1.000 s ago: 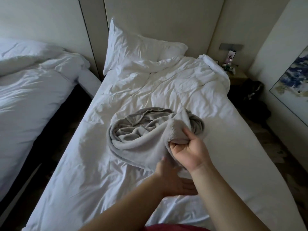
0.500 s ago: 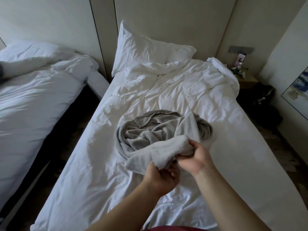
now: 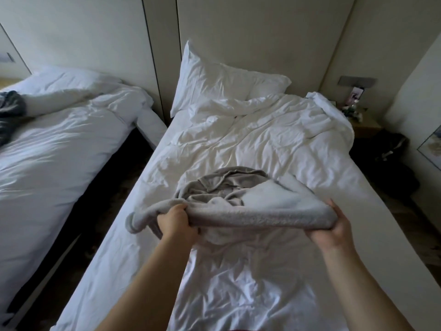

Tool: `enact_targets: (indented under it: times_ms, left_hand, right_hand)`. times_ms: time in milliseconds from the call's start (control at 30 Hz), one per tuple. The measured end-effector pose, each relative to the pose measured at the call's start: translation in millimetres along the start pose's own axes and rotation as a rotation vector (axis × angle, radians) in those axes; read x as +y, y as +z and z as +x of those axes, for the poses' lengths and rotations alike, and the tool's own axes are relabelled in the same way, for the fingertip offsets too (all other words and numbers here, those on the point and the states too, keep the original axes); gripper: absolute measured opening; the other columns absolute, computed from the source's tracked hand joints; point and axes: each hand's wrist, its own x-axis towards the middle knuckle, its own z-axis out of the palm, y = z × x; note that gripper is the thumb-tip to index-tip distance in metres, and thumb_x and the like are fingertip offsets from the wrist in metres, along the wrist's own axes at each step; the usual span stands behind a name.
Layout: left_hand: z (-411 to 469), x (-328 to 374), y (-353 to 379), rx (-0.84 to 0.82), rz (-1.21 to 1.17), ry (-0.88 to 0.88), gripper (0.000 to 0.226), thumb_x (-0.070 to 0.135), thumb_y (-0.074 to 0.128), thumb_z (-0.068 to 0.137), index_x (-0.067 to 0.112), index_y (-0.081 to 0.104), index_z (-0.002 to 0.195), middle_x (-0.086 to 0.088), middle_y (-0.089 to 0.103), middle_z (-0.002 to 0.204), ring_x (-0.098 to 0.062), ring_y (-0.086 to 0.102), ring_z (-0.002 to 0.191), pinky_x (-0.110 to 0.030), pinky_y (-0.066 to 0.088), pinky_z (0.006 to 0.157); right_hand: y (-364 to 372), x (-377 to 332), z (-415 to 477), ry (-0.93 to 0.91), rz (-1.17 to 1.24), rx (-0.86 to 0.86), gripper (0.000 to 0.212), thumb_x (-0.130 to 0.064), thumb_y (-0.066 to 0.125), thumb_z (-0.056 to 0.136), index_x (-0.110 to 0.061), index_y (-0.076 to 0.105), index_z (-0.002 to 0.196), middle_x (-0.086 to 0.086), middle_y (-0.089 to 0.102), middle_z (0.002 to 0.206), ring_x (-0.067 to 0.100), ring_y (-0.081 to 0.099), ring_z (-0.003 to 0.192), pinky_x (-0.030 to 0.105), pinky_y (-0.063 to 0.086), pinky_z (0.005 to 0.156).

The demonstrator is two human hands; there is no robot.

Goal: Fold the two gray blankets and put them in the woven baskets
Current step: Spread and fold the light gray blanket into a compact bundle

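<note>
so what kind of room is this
Likely a hotel twin bedroom: the near bed and a matching left bed, both in white linen, stand against a panelled wall, with a nightstand in the corner.

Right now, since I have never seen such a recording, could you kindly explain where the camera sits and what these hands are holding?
There is no machine here. A person wears a camera on the head, looking forward and down, so the two bare arms are their own. The left hand and right hand both grip a gray blanket, pulling one stretch of it taut between them above a white bed. The rest of the blanket lies bunched on the bed. A second bed stands to the left. No baskets are in view.
</note>
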Motion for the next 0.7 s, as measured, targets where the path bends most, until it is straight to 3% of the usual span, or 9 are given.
enact_targets:
  times_ms: [33,100,200,267,367,433,500,600,700]
  left_hand:
    - [2,5,-2,0.039,0.064,0.144,0.016,-0.001,0.061,0.078,0.013,0.054,0.082,-0.005,0.056,0.073,-0.014,0.06,0.053,-0.019,0.047,0.043]
    - [4,10,-3,-0.018,0.217,0.417,0.024,-0.001,0.059,0.076,0.012,0.054,0.096,-0.001,0.051,0.072,-0.012,0.062,0.061,-0.014,0.046,0.047]
    - [-9,4,14,-0.244,0.281,0.563,0.03,0.021,0.064,0.075,0.009,0.054,0.1,-0.005,0.059,0.08,-0.009,0.066,0.074,-0.015,0.051,0.059]
    - [-24,-9,28,-0.481,0.459,0.416,0.027,0.035,0.067,0.084,0.009,0.063,0.09,-0.01,0.066,0.077,-0.015,0.067,0.068,-0.017,0.054,0.062]
    - [-37,-23,26,-0.807,0.646,0.044,0.017,0.021,0.062,0.091,0.004,0.067,0.088,-0.001,0.072,0.065,-0.013,0.068,0.058,-0.024,0.055,0.055]
    - [-31,-25,16,-0.764,0.61,0.011,0.01,0.008,0.064,0.087,-0.001,0.068,0.085,-0.007,0.073,0.069,-0.018,0.07,0.061,-0.027,0.056,0.053]
    - [-29,-30,9,-0.757,0.56,0.11,0.007,0.001,0.066,0.083,0.001,0.073,0.085,-0.018,0.074,0.083,-0.026,0.072,0.074,-0.033,0.059,0.064]
    - [-33,-35,5,-0.814,0.598,0.283,0.011,0.001,0.068,0.082,0.005,0.073,0.091,-0.018,0.074,0.09,-0.028,0.071,0.087,-0.035,0.059,0.077]
    - [-35,-31,0,-0.999,0.631,0.286,0.016,0.004,0.071,0.079,0.008,0.073,0.094,-0.014,0.074,0.093,-0.026,0.071,0.09,-0.031,0.057,0.077]
  right_hand:
    - [4,-7,0,-0.053,-0.019,-0.004,0.044,-0.024,0.053,0.069,-0.007,0.067,0.107,0.017,0.074,0.096,0.033,0.071,0.085,0.048,0.057,0.075]
    - [18,-12,-3,-0.156,-0.041,-0.016,0.036,-0.015,0.051,0.07,-0.002,0.072,0.097,0.019,0.073,0.095,0.033,0.07,0.088,0.045,0.056,0.077]
    - [46,14,-18,-0.216,-0.425,0.028,0.021,-0.006,0.053,0.082,-0.002,0.07,0.094,0.016,0.069,0.09,0.028,0.066,0.08,0.033,0.054,0.074]
    - [64,47,-38,-0.152,-0.977,-0.141,0.018,-0.004,0.062,0.081,-0.008,0.075,0.069,0.005,0.07,0.07,0.017,0.065,0.06,0.021,0.051,0.056]
    - [66,84,-56,0.039,-1.399,-0.434,0.019,-0.017,0.069,0.075,-0.009,0.073,0.092,0.003,0.075,0.086,0.014,0.071,0.082,0.027,0.056,0.078]
    - [55,83,-51,0.214,-1.179,-0.486,0.031,-0.02,0.07,0.081,-0.011,0.069,0.111,0.01,0.073,0.106,0.02,0.069,0.101,0.031,0.055,0.088]
    - [44,77,-41,0.391,-0.847,-0.476,0.038,-0.03,0.059,0.091,-0.007,0.066,0.12,0.016,0.069,0.116,0.025,0.066,0.107,0.032,0.056,0.085]
    - [21,77,-20,0.476,-0.517,-0.262,0.055,-0.048,0.057,0.083,-0.005,0.071,0.114,0.021,0.068,0.112,0.032,0.067,0.101,0.039,0.056,0.083]
    - [7,77,-8,0.523,-0.276,-0.134,0.054,-0.043,0.057,0.085,0.003,0.07,0.109,0.026,0.068,0.109,0.037,0.069,0.094,0.046,0.058,0.075]
